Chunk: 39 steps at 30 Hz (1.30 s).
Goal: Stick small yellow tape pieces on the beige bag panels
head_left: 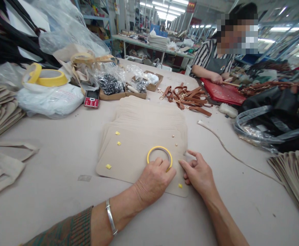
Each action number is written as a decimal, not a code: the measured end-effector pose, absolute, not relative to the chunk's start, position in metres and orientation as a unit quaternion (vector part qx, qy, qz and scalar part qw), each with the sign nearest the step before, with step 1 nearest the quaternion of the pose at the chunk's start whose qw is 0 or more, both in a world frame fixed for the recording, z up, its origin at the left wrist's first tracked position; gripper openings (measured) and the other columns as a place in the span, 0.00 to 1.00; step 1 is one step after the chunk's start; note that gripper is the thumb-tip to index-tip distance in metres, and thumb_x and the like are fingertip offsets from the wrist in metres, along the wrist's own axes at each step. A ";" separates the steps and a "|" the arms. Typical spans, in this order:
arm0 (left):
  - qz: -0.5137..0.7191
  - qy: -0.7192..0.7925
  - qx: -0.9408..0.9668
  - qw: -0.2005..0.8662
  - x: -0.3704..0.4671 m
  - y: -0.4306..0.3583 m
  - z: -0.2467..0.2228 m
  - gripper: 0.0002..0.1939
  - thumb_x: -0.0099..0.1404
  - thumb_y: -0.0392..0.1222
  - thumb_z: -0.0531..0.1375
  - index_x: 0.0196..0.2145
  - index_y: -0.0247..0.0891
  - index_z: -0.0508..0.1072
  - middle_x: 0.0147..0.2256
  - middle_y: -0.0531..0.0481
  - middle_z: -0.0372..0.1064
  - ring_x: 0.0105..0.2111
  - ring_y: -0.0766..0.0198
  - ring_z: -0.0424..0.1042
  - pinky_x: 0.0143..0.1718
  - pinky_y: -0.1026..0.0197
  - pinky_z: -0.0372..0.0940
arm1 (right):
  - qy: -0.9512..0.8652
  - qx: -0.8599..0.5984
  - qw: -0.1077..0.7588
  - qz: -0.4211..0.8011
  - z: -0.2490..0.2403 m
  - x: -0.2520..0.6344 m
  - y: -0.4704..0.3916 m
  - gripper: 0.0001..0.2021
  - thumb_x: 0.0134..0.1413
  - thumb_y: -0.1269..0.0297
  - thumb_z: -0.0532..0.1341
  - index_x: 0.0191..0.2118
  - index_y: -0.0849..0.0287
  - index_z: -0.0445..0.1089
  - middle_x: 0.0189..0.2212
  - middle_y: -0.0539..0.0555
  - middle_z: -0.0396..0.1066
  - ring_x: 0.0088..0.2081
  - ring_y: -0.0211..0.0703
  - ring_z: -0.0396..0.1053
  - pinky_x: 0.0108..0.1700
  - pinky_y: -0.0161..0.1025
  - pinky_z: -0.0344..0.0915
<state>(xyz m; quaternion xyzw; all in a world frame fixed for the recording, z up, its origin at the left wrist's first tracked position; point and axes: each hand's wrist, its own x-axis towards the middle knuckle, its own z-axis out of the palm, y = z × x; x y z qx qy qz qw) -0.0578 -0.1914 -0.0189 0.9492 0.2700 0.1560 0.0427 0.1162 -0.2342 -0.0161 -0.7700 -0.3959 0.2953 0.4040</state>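
Observation:
A stack of beige panels (149, 116) lies fanned out on the table, the top one nearest me. Three yellow tape pieces (108, 166) stick to its left part and another (180, 186) is near its lower right corner. Two small metal studs (176, 145) show at its upper right. My left hand (155, 179) has its fingers closed round the near edge of a yellow tape roll (160, 147) over the top panel. Beside the panel's right edge is my right hand (198, 172), thumb on the edge and fingers partly curled; whether it pinches anything is unclear.
Behind the stack are a red phone (92, 99), open boxes of wrapped parts (112, 83) and brown straps (187, 97). More tape rolls (52, 78) lie on a white bag at left. A cord (223, 145) and black bags (280, 112) are right. A person (211, 61) works across the table.

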 end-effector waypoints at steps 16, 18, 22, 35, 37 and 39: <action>0.149 0.271 0.950 0.045 -0.058 -0.191 -0.018 0.05 0.65 0.31 0.53 0.36 0.38 0.67 0.34 0.48 0.63 0.35 0.57 0.62 0.34 0.57 0.64 | -0.570 -0.760 0.297 0.096 -0.019 0.107 -0.226 0.12 0.56 0.60 0.55 0.29 0.58 0.72 0.23 0.51 0.73 0.25 0.40 0.69 0.31 0.35 0.62; 0.161 0.272 0.947 0.051 -0.060 -0.190 -0.017 0.06 0.65 0.31 0.53 0.36 0.38 0.68 0.34 0.48 0.65 0.35 0.57 0.63 0.35 0.57 0.65 | -0.579 -0.753 0.296 0.098 -0.017 0.108 -0.225 0.12 0.56 0.60 0.54 0.28 0.59 0.71 0.23 0.52 0.73 0.25 0.40 0.68 0.30 0.35 0.61; 0.241 0.272 0.926 0.101 -0.070 -0.187 -0.008 0.11 0.67 0.31 0.49 0.42 0.38 0.68 0.33 0.49 0.68 0.33 0.60 0.68 0.34 0.60 0.67 | -0.614 -0.731 0.243 0.172 -0.002 0.116 -0.236 0.13 0.56 0.59 0.55 0.27 0.58 0.73 0.23 0.51 0.74 0.26 0.41 0.69 0.30 0.36 0.61; 0.340 0.262 0.889 0.163 -0.094 -0.219 0.022 0.23 0.71 0.36 0.50 0.62 0.37 0.52 0.42 0.46 0.74 0.36 0.62 0.75 0.36 0.61 0.71 | -0.736 -0.520 0.427 0.075 0.030 0.077 -0.275 0.13 0.59 0.73 0.57 0.48 0.56 0.69 0.41 0.55 0.74 0.43 0.41 0.72 0.45 0.38 0.70; 0.333 0.265 0.893 0.148 -0.094 -0.223 0.021 0.22 0.71 0.37 0.50 0.61 0.37 0.52 0.41 0.46 0.75 0.34 0.62 0.75 0.34 0.61 0.71 | -0.755 -0.502 0.419 0.047 0.030 0.075 -0.275 0.12 0.59 0.75 0.56 0.46 0.56 0.70 0.40 0.55 0.74 0.43 0.40 0.71 0.45 0.38 0.70; 0.325 0.265 0.896 0.145 -0.095 -0.226 0.021 0.21 0.72 0.37 0.49 0.61 0.37 0.53 0.39 0.47 0.75 0.33 0.62 0.75 0.34 0.61 0.70 | -0.767 -0.492 0.411 0.027 0.028 0.074 -0.276 0.11 0.58 0.76 0.55 0.43 0.57 0.70 0.36 0.55 0.74 0.40 0.40 0.72 0.43 0.37 0.70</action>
